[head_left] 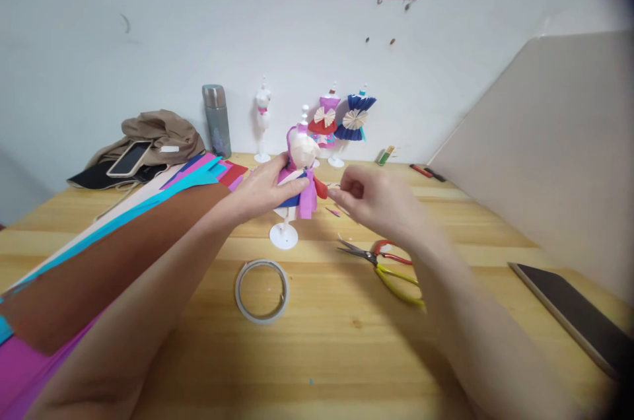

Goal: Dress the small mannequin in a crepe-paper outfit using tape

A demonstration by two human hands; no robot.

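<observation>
A small white dress-form mannequin (303,148) stands on a round base in front of me, dressed in purple, dark blue and white paper. My left hand (265,189) grips it around the waist from the left, the thumb lying across its front. A red piece of paper (321,188) sticks out from the mannequin's right side. Just beside that piece, my right hand (369,199) is closed in a pinch; whatever its fingertips hold is too small to make out. Scissors (377,258) with red and yellow handles lie open below the right hand, and a roll of tape (238,291) lies nearer me.
Coloured paper sheets (123,248) cover the left side under my forearm. Behind stand a flask (216,123), a bare mannequin (263,109) and two dressed ones (329,106). A cap and cloth (163,133) carry a phone (129,159). A dark tablet-like slab (569,314) lies right.
</observation>
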